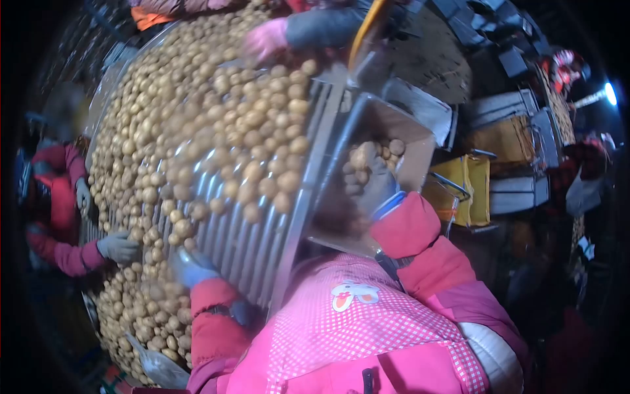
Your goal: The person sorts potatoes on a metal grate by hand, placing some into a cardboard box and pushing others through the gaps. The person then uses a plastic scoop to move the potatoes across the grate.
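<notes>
Many round, pale brown potatoes [141,131] lie heaped across a slatted metal table [230,246]. My left hand [192,267], in a bluish glove, is low over the slats beside the near potatoes; it is blurred, and its fingers cannot be made out. My right hand [375,180], gloved in grey with a blue cuff, reaches into a box [410,125] beside the table. It is at several potatoes [396,146] there, with its fingertips against a lighter one. Whether it grips that potato is unclear.
A co-worker in red at the left has two gloved hands [118,247] at the heap. Another person's pink-gloved hand [267,38] is over the far potatoes. A yellow crate [474,187] and grey crates [512,195] stand at the right. A clear scoop-like object [161,368] lies at the lower left.
</notes>
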Tool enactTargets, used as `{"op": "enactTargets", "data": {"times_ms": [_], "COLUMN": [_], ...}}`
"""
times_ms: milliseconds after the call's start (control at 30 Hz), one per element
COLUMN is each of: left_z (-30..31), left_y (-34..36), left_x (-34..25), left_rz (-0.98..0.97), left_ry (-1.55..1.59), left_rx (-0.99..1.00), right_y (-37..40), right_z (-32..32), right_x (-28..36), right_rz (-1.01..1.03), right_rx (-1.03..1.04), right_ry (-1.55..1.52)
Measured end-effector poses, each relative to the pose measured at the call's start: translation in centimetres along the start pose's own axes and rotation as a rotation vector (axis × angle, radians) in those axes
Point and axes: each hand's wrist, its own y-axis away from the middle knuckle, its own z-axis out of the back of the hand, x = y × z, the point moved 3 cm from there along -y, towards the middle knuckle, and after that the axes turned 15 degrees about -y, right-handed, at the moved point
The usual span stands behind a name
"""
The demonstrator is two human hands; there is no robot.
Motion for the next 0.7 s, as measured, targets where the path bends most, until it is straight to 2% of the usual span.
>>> {"op": "enactTargets", "data": {"times_ms": [33,133,167,200,267,300,367,433,467,567,700], "left_z": [1.1,-0.9,-1.1,-0.4,-0.6,-0.7,-1.0,-1.7,-1.4,-0.4,-1.3], "left_y": [-0.4,0.2,0.1,-0.1,-0.3,-0.3,-0.1,-0.2,0.0,-0.2,0.4], "left_x": [-0.4,0.1,0.3,-0.1,-0.1,0.2,0.3,0.5,0.3,0.0,0.0], "left_rz": [0.056,0.032,0.041,0.049,0.009,0.034,0.08,0.08,0.084,0.075,0.11], "left_ry": [0.03,0.021,0.018,0.014,-0.226,-0.127,0.083,0.169,0.164,0.139,0.159], "left_rx": [0.163,0.009,0.071,0.132,0.138,0.121,0.087,0.079,0.081,0.08,-0.056], "right_y": [1.2,3.7,4.1,3.2,4.1,4.3,2.2,2.1,0.7,2.0,1.1], "right_z": [0.5,0.2,-0.1,-0.4,-5.4,-7.3,-5.7,-5.8,-3.0,-2.5,0.6], "right_x": [0.8,2.0,2.2,0.9,0.4,0.5,0.7,0.6,0.4,1.1,4.9], "right_rz": [0.078,-0.018,-0.074,-0.021,0.07,0.113,0.032,0.008,0.065,0.149,0.118], "right_rx": [-0.057,-0.172,-0.196,-0.147,0.017,0.103,0.37,0.488,0.699,0.377,0.214], "right_ry": [0.065,0.202,0.258,0.295,0.365,0.401,0.284,-0.14,-0.04,0.112,0.134]}}
